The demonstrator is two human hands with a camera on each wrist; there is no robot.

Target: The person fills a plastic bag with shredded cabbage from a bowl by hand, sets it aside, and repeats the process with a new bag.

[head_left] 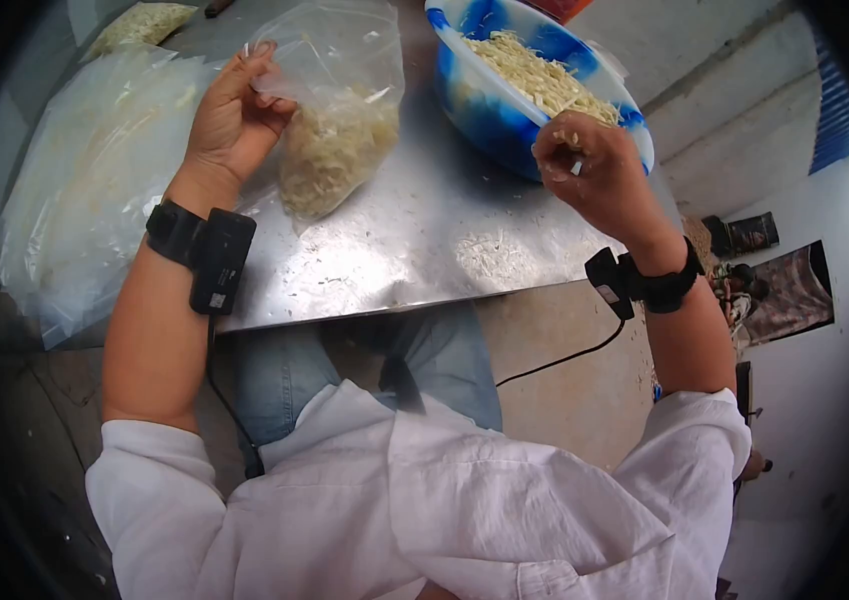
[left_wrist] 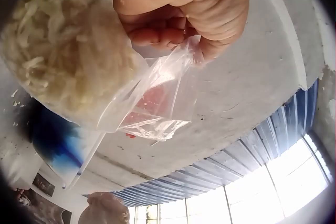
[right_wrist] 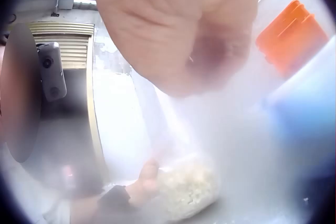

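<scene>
My left hand (head_left: pixel 232 118) pinches the edge of a clear plastic bag (head_left: pixel 369 50) near its mouth. The lower part of the bag bulges with pale shreds (left_wrist: pixel 68 50), and its open end hangs by the thumb in the left wrist view. At the near rim of a blue and white basin (head_left: pixel 479 120), my right hand (head_left: pixel 604 175) has its fingers curled round a few pale shreds (head_left: pixel 572 137). More of these shreds (head_left: pixel 534 75) are heaped inside the basin. Blur hides the inside of the right fist in the right wrist view.
Flat clear plastic bags (head_left: pixel 94 190) lie stacked at the left of the metal table (head_left: pixel 374 265). A filled bag (head_left: pixel 144 25) is behind them. Loose bits (head_left: pixel 494 255) are scattered near the table's front edge. An orange container (right_wrist: pixel 291 37) stands beyond the basin.
</scene>
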